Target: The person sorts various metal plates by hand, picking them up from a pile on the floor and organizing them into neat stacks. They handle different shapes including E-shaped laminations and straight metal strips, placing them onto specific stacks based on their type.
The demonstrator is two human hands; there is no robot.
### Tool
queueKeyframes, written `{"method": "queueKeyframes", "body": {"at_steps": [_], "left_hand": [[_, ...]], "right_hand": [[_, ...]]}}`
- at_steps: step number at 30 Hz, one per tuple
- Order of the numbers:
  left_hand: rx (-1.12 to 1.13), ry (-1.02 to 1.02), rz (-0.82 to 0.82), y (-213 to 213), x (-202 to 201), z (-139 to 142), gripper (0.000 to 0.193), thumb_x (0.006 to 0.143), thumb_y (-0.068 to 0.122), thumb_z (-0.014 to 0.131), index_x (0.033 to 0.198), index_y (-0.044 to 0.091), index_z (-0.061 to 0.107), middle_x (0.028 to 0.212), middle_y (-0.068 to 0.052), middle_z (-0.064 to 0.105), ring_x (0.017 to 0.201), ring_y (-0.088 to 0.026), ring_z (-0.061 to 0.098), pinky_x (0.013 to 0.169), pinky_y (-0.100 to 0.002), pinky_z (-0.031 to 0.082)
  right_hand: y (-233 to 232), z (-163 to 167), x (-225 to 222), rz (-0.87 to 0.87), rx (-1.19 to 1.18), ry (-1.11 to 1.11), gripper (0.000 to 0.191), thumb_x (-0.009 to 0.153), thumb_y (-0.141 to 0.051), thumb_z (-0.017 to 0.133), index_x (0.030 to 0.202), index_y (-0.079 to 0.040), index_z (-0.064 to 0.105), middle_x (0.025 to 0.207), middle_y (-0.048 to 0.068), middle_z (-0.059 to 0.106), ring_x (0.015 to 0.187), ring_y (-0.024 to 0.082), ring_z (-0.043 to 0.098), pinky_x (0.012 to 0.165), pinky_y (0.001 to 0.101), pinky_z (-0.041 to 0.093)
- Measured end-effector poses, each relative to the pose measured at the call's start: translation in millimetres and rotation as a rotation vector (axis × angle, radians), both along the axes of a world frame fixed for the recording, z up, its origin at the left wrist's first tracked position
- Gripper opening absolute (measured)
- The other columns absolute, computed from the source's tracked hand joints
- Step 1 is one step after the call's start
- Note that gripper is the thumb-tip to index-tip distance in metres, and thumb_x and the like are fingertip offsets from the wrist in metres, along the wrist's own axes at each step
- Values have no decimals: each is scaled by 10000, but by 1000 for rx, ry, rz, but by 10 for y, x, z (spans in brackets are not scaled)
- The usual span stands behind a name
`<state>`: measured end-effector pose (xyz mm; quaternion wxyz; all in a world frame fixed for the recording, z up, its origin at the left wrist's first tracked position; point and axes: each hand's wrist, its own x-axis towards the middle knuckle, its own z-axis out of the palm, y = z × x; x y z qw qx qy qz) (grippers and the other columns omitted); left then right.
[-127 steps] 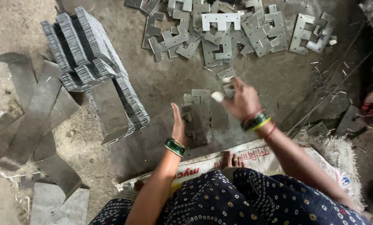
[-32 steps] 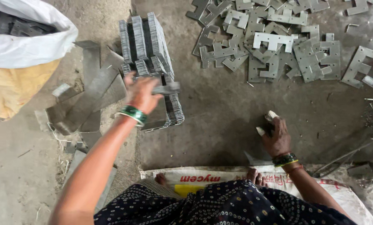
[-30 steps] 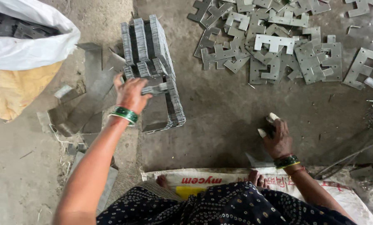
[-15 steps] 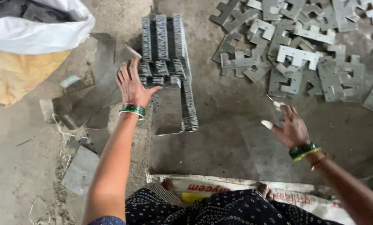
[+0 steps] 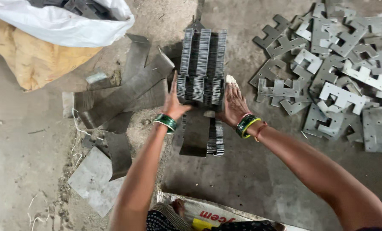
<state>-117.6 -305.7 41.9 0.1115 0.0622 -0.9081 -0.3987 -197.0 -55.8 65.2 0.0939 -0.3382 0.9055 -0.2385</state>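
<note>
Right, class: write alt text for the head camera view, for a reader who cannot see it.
Seen from above, a person's left hand and right hand press against either side of a stack of grey metal plates on a concrete floor. Loose cut metal shapes lie to the right; flat metal offcuts and a white sack lie left.

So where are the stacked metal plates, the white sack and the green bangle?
stacked metal plates (image 5: 201, 64), head view, top edges of the stack.
white sack (image 5: 63, 25), head view, its folded rim.
green bangle (image 5: 166, 122), head view, band on left wrist.
</note>
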Motion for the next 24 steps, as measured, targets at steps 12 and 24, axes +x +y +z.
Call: {"method": "queueKeyframes", "body": {"at_steps": [12, 24], "left_hand": [[138, -171, 79, 97, -60, 144, 1431, 571, 221, 1001, 1641, 212, 51, 1634, -131, 392, 1424, -316, 506, 1169, -407, 452], [-561, -193, 42, 370, 200, 813, 1334, 603, 463, 976, 1621, 198, 155, 1705, -119, 180, 1531, -332, 252, 1217, -529, 263]], "right_hand": [[-227, -163, -143, -54, 211, -69, 1271, 815, -770, 640, 1553, 112, 99, 1654, 287, 119, 1547, 438, 96, 1186, 650, 176], [1466, 406, 437, 138, 131, 64, 986, 815, -470, 767, 1501, 38, 274, 1533, 269, 351, 1408, 435, 369, 1159, 501, 359]]}}
